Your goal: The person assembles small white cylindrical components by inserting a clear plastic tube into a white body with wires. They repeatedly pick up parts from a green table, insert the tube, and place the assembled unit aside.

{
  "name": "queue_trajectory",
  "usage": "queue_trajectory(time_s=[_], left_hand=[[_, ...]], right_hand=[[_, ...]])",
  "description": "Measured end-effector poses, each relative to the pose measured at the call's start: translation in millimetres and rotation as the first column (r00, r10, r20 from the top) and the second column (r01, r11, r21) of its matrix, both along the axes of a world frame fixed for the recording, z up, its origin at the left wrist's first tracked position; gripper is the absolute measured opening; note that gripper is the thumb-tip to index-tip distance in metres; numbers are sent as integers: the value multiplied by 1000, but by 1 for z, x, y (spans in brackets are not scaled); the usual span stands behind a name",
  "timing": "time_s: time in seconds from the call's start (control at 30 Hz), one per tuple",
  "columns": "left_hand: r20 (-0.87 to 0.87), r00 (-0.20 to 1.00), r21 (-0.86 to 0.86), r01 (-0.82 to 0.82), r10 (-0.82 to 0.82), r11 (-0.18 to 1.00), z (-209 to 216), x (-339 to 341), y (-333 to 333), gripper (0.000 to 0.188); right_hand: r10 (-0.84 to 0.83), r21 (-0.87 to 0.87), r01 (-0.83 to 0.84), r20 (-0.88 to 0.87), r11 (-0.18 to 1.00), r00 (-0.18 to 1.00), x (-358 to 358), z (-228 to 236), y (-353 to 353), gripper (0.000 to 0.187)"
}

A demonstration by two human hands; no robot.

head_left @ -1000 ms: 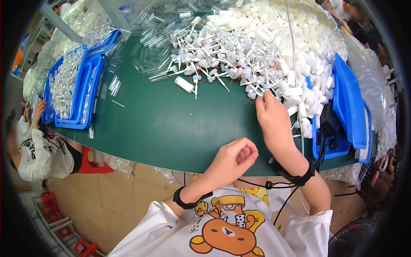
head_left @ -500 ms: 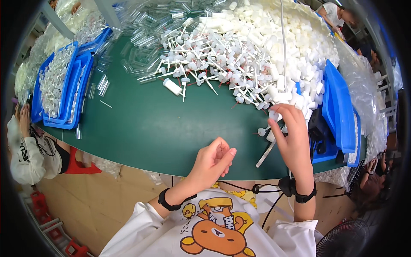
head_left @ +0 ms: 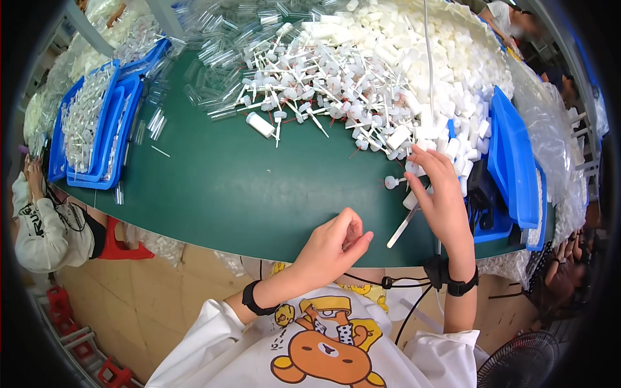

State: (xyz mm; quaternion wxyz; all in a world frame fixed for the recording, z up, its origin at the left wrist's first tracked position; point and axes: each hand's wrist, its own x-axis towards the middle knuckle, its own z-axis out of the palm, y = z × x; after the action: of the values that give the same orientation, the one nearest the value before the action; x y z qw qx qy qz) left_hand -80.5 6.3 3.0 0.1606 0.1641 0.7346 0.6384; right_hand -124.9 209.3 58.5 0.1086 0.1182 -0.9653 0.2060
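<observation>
Plenty of white parts heaped loose on desk; left hand curled (contents hidden), right hand around pale cap, grip unclear.

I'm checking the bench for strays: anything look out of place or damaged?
One white cylinder lies beside the stemmed pieces, well apart from the cylinder heap on the right, so it looks stray. A thin piece lies alone at left. No damage is evident.

Dark lettering marks a co-worker's white top and the wearer's shirt.
</observation>
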Motion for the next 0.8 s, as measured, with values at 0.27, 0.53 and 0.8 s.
queue_trajectory(time_s=[0.27, 0.53, 0.8], left_hand=[[158, 987, 339, -88, 35, 937, 6, -10, 4, 17], [186, 966, 724, -10, -181, 690, 17, -16, -4, 25], [29, 1000, 607, -16, -2, 794, 22, -12, -18, 36]], right_hand=[[15, -173, -13, 6, 985, 1000, 18, 28, -5, 33], [403, -671, -226, 118, 706, 908, 61, 39, -28, 35], [474, -794, -212, 107, 570, 874, 69, 22, -27, 32]])
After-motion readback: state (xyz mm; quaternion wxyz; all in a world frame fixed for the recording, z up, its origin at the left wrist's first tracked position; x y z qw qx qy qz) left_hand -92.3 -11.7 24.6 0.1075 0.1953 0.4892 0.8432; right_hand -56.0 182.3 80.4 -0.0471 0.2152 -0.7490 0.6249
